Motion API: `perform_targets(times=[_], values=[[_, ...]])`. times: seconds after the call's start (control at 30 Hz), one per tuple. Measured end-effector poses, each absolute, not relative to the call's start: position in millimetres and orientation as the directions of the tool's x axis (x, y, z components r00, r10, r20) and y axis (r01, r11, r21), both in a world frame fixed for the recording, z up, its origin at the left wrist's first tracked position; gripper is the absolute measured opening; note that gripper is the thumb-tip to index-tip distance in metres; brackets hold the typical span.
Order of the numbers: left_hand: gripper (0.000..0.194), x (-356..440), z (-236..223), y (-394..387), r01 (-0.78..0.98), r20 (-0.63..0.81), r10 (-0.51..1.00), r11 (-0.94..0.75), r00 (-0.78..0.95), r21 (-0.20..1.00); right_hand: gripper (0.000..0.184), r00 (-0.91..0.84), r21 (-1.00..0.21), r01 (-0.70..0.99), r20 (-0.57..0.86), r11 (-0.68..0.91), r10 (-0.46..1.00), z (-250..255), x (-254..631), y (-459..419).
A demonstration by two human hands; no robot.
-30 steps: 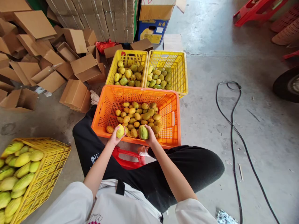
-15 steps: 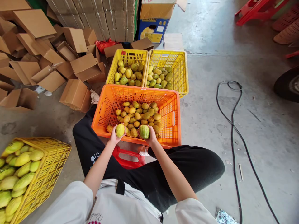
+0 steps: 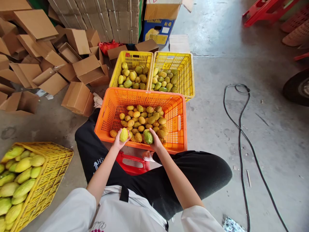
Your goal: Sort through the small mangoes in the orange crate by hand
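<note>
Soft light — pale glare on far floor (image 3: 201, 27).

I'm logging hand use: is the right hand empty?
No, the right hand holds a greenish fruit near the orange crate's side closest to the person.

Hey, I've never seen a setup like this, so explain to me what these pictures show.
There's no machine here: a person works bare-handed, seen from a camera worn on the head, looking forward and down. The left-hand grip holds a yellow fruit, the right-hand grip a larger, greener fruit. Both are at the near side of an orange crate with more fruit in it. Just beyond stand two yellow crates of fruit; another yellow crate stands at the left. On the floor lie cardboard boxes at upper left and a black cable on the right.
</note>
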State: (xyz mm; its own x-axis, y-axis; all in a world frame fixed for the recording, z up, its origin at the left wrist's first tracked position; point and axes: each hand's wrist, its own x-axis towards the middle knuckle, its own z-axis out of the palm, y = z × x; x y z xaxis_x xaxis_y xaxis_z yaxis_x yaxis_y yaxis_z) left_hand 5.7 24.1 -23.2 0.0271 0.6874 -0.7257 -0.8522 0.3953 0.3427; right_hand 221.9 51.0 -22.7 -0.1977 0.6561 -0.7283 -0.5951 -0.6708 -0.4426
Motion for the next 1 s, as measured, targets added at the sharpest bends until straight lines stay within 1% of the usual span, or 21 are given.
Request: perform_targets(times=[0.1, 0.23, 0.33, 0.47, 0.63, 0.9, 1.0], values=[[0.016, 7.5, -23.0, 22.7, -0.835, -0.726, 0.688, 0.404, 0.008, 0.373, 0.022, -0.189, -0.457, -0.578, -0.732, -0.677, 0.655, -23.5, 221.4, 50.4], [0.014, 8.6, -21.9, 23.8, -0.840, -0.732, 0.681, 0.398, 0.002, 0.368, 0.020, -0.178, -0.422, -0.610, -0.752, -0.671, 0.634, -26.1, 223.0, 50.2], [0.016, 8.2, -21.1, 25.9, -0.848, -0.754, 0.657, 0.392, -0.013, 0.357, 0.020, -0.160, -0.386, -0.639, -0.779, -0.665, 0.606, -27.4, 225.3, 51.1], [0.026, 6.8, -20.5, 26.4, -0.853, -0.754, 0.656, 0.413, 0.035, 0.320, 0.024, -0.164, -0.350, -0.650, -0.802, -0.674, 0.575, -30.7, 227.0, 52.0], [0.033, 6.4, -22.3, 25.7, -0.868, -0.765, 0.642, 0.404, 0.043, 0.290, 0.023, -0.176, -0.362, -0.642, -0.789, -0.676, 0.589, -37.2, 225.7, 51.2], [0.031, 5.9, -25.5, 27.1, -0.886, -0.787, 0.615, 0.389, 0.044, 0.254, 0.027, -0.184, -0.374, -0.643, -0.771, -0.668, 0.610, -33.2, 227.0, 51.1], [0.029, 5.3, -25.7, 26.2, -0.876, -0.770, 0.637, 0.393, 0.038, 0.281, 0.030, -0.215, -0.366, -0.653, -0.750, -0.664, 0.625, -24.7, 225.5, 52.4]])
